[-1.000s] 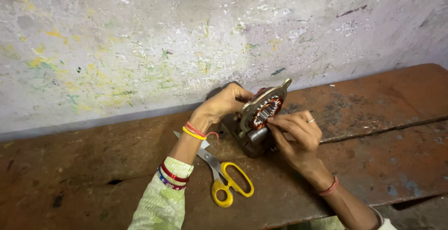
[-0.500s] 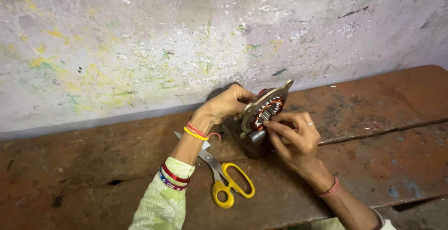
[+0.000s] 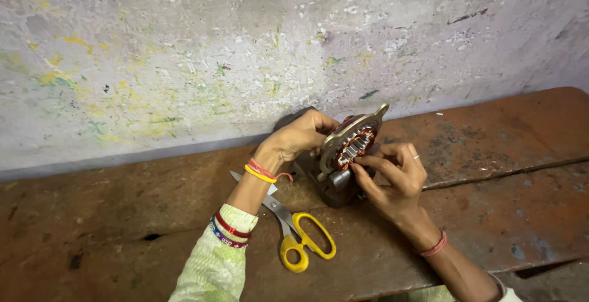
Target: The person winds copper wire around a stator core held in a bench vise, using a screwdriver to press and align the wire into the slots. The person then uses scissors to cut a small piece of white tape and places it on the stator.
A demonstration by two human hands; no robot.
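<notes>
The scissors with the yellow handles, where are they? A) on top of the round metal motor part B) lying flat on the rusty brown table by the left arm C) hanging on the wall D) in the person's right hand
B: the yellow-handled scissors lie flat on the rusty brown table beside the left forearm, with neither hand holding them.

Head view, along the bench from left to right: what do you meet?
Left sleeve → yellow-handled scissors → left hand → motor stator → right hand → red wrist thread, all on the rusty bench.
</notes>
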